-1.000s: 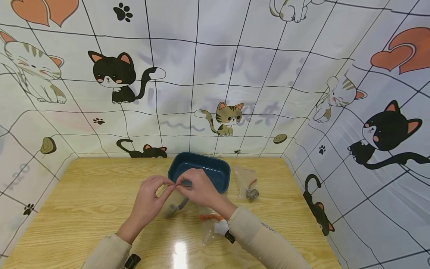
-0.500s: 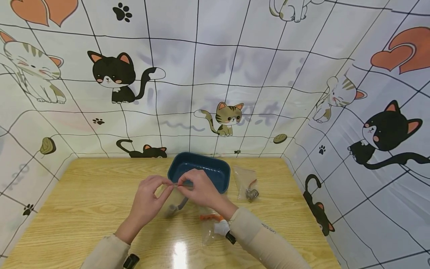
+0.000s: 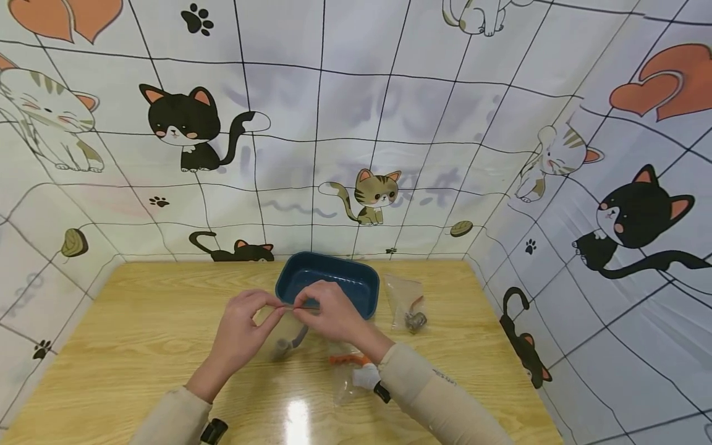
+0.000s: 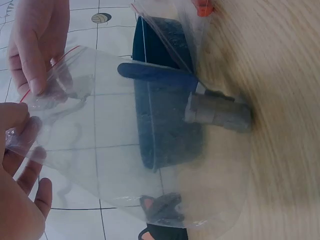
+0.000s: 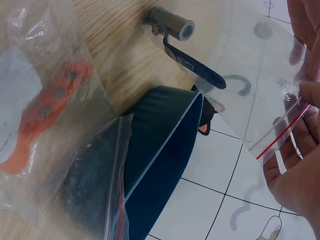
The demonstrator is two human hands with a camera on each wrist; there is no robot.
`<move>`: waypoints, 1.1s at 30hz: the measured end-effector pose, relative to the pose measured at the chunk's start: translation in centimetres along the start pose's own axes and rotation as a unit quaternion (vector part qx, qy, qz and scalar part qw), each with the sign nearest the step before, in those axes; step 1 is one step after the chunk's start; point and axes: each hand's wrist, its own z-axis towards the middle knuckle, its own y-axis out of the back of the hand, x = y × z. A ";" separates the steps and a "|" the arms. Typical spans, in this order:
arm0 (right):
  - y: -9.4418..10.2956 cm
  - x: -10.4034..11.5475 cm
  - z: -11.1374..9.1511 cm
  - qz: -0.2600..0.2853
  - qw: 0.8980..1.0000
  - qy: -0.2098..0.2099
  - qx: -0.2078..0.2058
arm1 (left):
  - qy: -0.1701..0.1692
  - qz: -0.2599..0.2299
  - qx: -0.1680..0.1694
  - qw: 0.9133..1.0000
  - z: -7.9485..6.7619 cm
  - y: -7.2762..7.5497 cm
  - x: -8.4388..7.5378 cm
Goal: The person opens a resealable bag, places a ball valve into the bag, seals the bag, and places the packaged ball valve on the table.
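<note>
A clear zip bag (image 4: 115, 170) hangs from both hands, with a grey metal ball valve (image 4: 220, 112) with a blue lever inside its lower end. My left hand (image 3: 240, 330) pinches the bag's top edge between thumb and forefinger. Just to its right, my right hand (image 3: 332, 314) pinches the same red-lined edge, seen closely in the right wrist view. A short stretch of that edge shows between the fingertips. In the head view the valve dangles below the hands, close over the table.
A dark blue tray (image 3: 367, 290) stands behind the hands. Right of it lies a bagged metal fitting (image 3: 415, 320). Nearer lies another bag holding a white part (image 3: 365, 376) with an orange handle (image 3: 347, 359). Cat-printed sheeting encloses the wooden table (image 3: 167, 296).
My left fingertips have slid slightly left along the bag's edge, so a little more of it shows between the hands. My right hand has barely moved.
</note>
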 end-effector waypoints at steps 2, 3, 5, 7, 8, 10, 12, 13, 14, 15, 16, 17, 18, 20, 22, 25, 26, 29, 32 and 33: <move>-0.1 0.0 0.0 0.001 1.000 -0.002 -0.001 | -0.003 0.006 0.004 1.000 0.1 0.1 0.2; -0.2 -0.1 0.0 0.001 1.000 -0.001 -0.002 | -0.006 0.008 0.007 1.000 0.1 0.2 0.2; -0.3 -0.1 0.0 -0.001 1.000 0.004 -0.009 | -0.011 0.013 0.012 1.000 0.1 0.3 0.3; -0.4 -0.1 0.0 -0.005 1.000 0.010 -0.015 | -0.012 0.018 0.016 1.000 0.2 0.4 0.3; -0.4 -0.1 0.0 -0.005 1.000 0.014 -0.018 | -0.013 0.020 0.018 1.000 0.2 0.4 0.2; -0.5 0.0 0.0 -0.006 1.000 0.019 -0.022 | -0.013 0.028 0.019 0.999 0.3 0.5 0.2; -0.4 0.0 0.0 -0.009 1.000 0.018 -0.021 | -0.014 0.037 0.020 0.999 0.4 0.6 0.1; -0.4 0.0 0.0 -0.009 1.000 0.015 -0.020 | -0.015 0.042 0.021 0.999 0.4 0.7 0.1; -0.4 0.0 0.0 -0.008 1.000 0.010 -0.017 | -0.015 0.047 0.021 0.999 0.4 0.7 0.0; -0.3 0.0 0.0 -0.007 1.000 0.006 -0.014 | -0.016 0.052 0.022 0.998 0.4 0.8 0.0; -0.3 0.1 -0.1 -0.005 1.000 0.000 -0.010 | -0.016 0.056 0.022 0.998 0.5 0.9 0.0; -0.2 0.1 -0.1 -0.002 1.000 -0.006 -0.007 | -0.015 0.059 0.023 0.998 0.5 0.9 -0.1; -0.2 0.0 -0.2 0.002 1.000 -0.011 -0.006 | -0.014 0.064 0.024 0.998 0.5 1.0 -0.1; -0.2 0.0 -0.2 0.005 1.000 -0.015 -0.006 | -0.015 0.077 0.024 0.997 0.6 1.0 -0.2; -0.3 -0.1 -0.2 0.003 1.000 -0.013 -0.008 | -0.022 0.098 0.025 0.995 0.6 1.1 -0.4; -0.5 -0.1 -0.1 -0.013 1.000 0.000 -0.013 | -0.042 0.136 0.031 0.989 0.7 1.0 -0.7; -0.5 -0.2 -0.1 -0.019 1.000 0.004 -0.014 | -0.049 0.149 0.035 0.987 0.8 1.0 -0.8; -0.6 -0.2 -0.1 -0.033 0.999 0.008 -0.012 | -0.061 0.173 0.046 0.982 1.0 0.9 -1.1; -0.6 -0.2 -0.2 -0.037 0.999 0.008 -0.011 | -0.063 0.186 0.052 0.979 1.0 0.9 -1.3; -0.6 -0.2 -0.2 -0.035 0.999 0.007 -0.010 | -0.063 0.188 0.052 0.979 1.0 1.0 -1.3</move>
